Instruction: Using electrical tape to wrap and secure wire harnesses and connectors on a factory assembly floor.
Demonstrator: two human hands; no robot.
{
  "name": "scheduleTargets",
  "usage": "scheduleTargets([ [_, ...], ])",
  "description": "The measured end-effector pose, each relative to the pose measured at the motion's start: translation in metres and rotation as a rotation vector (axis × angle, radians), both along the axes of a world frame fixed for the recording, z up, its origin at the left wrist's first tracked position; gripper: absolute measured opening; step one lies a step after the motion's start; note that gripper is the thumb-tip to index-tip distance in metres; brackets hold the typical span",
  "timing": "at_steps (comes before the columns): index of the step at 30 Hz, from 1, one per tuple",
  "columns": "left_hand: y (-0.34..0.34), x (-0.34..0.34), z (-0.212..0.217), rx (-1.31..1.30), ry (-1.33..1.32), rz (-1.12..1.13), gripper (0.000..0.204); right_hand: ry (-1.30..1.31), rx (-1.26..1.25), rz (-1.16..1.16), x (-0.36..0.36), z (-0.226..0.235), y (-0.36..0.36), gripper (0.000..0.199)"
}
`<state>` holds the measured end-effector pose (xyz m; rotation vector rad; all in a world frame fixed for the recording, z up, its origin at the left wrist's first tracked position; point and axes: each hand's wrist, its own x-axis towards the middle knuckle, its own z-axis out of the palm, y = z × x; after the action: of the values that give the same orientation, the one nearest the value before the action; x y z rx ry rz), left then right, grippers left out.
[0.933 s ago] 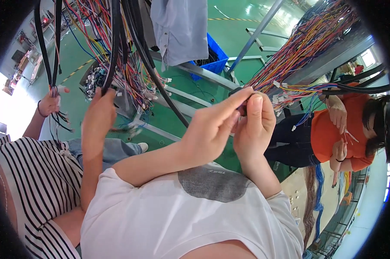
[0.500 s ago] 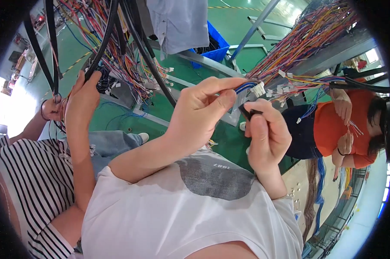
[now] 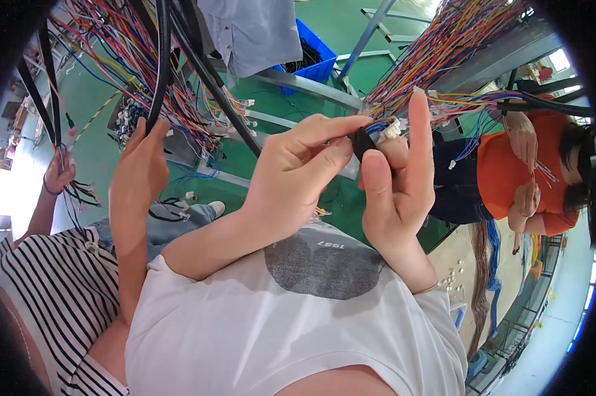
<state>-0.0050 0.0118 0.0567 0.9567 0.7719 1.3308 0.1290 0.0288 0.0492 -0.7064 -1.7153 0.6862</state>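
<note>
My left hand [image 3: 298, 168] pinches a small black piece [image 3: 361, 142], maybe tape, at the end of a thin wire bundle [image 3: 379, 127] with white connectors [image 3: 394, 128]. My right hand [image 3: 395, 191] meets it from the right. Its thumb presses on the black piece and its index finger points straight up. The bundle runs up to the right into a thick fan of coloured wires [image 3: 443, 53]. Both hands are raised in front of my white T-shirt [image 3: 298, 330].
A person in a striped shirt [image 3: 40, 290] at the left grips black cables [image 3: 162, 66] with a raised hand [image 3: 138, 171]. A person in an orange top [image 3: 509, 171] works at the right. Coloured wire looms [image 3: 113, 59] hang overhead, above a blue bin [image 3: 324, 56] and green floor.
My hands have closed together on the black piece and the wire end. My right index finger has straightened upward. The striped-shirt person's hand has risen on the black cables.
</note>
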Motion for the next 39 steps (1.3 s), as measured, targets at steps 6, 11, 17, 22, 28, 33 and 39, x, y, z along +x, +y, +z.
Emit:
scheduleTargets([
  [6, 0.001, -0.002, -0.002, -0.023, 0.000, -0.021, 0.028, 0.038, -0.023, -0.013, -0.003, -0.002, 0.002, 0.059],
  [11, 0.001, -0.002, 0.000, -0.023, 0.019, -0.035, 0.031, 0.071, 0.025, -0.026, -0.005, -0.007, 0.006, 0.059],
  [17, 0.003, 0.007, -0.003, 0.137, 0.095, 0.090, 0.022, 0.112, -0.123, -0.058, -0.005, -0.012, 0.008, 0.054],
  [22, 0.009, 0.005, -0.008, 0.095, 0.062, 0.093, 0.015, 0.338, -0.384, 0.072, -0.003, -0.008, 0.010, 0.039],
  [28, 0.015, 0.004, -0.011, 0.392, 0.609, 0.203, 0.008, 0.264, -0.369, 0.157, 0.011, -0.008, 0.016, 0.007],
  [33, 0.022, 0.009, -0.016, 0.884, 0.807, 0.464, 0.019, 0.453, -0.531, 0.212, 0.012, -0.001, 0.012, 0.011],
  [39, 0.022, 0.005, -0.014, 0.862, 0.901, 0.346, 0.019, 0.284, -0.454, 0.145, 0.022, 0.000, 0.011, 0.013],
])
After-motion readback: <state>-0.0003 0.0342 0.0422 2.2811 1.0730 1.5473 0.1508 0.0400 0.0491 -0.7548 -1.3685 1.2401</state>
